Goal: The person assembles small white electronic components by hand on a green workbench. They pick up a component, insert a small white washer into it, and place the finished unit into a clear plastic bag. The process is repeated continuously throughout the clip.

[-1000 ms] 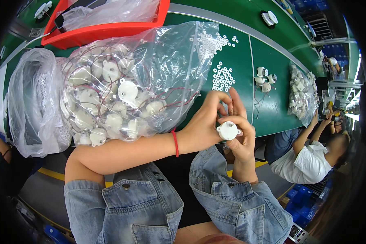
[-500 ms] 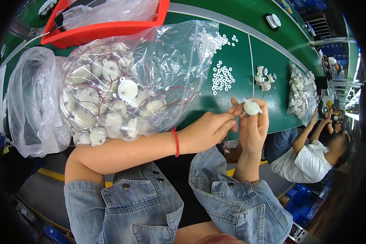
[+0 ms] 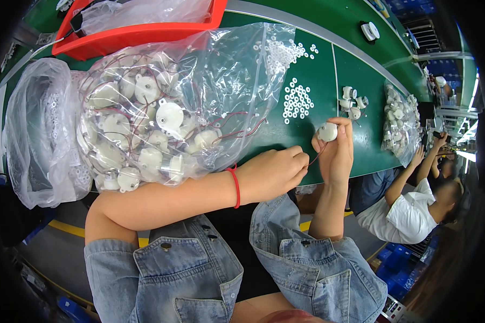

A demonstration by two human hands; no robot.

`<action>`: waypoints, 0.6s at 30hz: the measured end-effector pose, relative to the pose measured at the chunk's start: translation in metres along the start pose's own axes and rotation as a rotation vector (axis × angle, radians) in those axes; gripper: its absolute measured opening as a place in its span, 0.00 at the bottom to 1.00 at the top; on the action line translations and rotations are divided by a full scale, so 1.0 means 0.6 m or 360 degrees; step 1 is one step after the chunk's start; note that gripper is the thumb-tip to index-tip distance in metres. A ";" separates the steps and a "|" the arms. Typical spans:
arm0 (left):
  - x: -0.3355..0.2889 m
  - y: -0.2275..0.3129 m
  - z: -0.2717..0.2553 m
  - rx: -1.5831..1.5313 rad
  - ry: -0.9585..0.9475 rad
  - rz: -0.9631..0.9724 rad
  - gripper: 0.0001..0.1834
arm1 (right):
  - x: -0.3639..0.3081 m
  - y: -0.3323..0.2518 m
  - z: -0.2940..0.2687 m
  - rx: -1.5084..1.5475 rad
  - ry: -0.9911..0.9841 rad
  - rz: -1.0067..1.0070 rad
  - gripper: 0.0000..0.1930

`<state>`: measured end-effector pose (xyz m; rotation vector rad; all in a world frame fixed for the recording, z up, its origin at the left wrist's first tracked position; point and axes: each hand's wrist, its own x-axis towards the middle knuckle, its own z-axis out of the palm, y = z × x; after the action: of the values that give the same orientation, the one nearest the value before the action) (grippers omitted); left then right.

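My right hand (image 3: 337, 153) is raised above the table's near edge. Its fingers grip a small white round wired part (image 3: 327, 132) with its flat face showing. From that part a thin dark-red wire (image 3: 317, 154) runs down toward my left hand (image 3: 277, 171), whose fingertips are pinched together at the wire's end. Beside my left forearm lies a large clear plastic bag (image 3: 221, 70) full of similar white round parts (image 3: 170, 117) with dark-red wires. Small white rings (image 3: 297, 102) lie in a loose group beyond my hands, with more rings (image 3: 293, 53) near the bag's mouth.
Several white parts (image 3: 353, 102) stand to the right on the green table (image 3: 328, 70). Farther right lies another filled bag (image 3: 399, 121), near a co-worker in a white shirt (image 3: 399, 215). A red bin (image 3: 140, 43) stands at the far left, and a clear bag (image 3: 37, 134) at left.
My hands have drawn apart, and the wire now shows between them. The white part has turned its flat face into view and moved slightly up and left.
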<state>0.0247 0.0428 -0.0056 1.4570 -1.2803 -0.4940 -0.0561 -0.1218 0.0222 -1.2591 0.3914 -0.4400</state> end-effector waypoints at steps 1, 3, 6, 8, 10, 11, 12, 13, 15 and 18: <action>0.003 0.007 -0.012 0.0117 -0.0070 -0.0028 0.07 | 0.002 0.003 -0.002 0.0008 0.0011 0.0024 0.13; 0.007 0.010 -0.022 0.0251 -0.0126 -0.0082 0.08 | 0.002 0.009 -0.004 0.0013 -0.0016 0.0029 0.15; 0.011 0.010 -0.025 0.0245 0.0001 -0.0154 0.07 | 0.001 0.012 -0.001 0.0038 -0.0038 0.0037 0.15; 0.012 0.010 -0.025 0.0142 0.0060 -0.0168 0.08 | 0.000 0.012 0.000 0.0029 -0.0058 0.0051 0.15; 0.012 0.011 -0.025 0.0096 0.0069 -0.0167 0.08 | 0.001 0.008 -0.003 -0.0013 -0.0086 0.0079 0.13; 0.011 0.013 -0.027 0.0103 0.0049 -0.0160 0.08 | 0.003 0.008 -0.008 -0.0137 -0.0066 0.0062 0.13; 0.011 0.014 -0.028 0.0109 0.0028 -0.0152 0.08 | 0.005 0.009 -0.015 -0.0261 -0.0045 0.0045 0.12; 0.011 0.012 -0.027 0.0133 0.0041 -0.0126 0.08 | 0.007 0.011 -0.018 -0.0382 -0.0030 0.0030 0.11; 0.011 0.006 -0.025 0.0181 0.0067 -0.0076 0.07 | 0.009 0.012 -0.005 -0.0646 0.0050 -0.0089 0.10; 0.017 0.003 -0.026 0.0098 0.0135 -0.0105 0.06 | 0.010 0.006 -0.004 -0.0812 -0.0005 -0.0074 0.11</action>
<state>0.0403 0.0408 0.0046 1.5593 -1.1924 -0.4348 -0.0517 -0.1258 0.0178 -1.7663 0.4908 -0.3888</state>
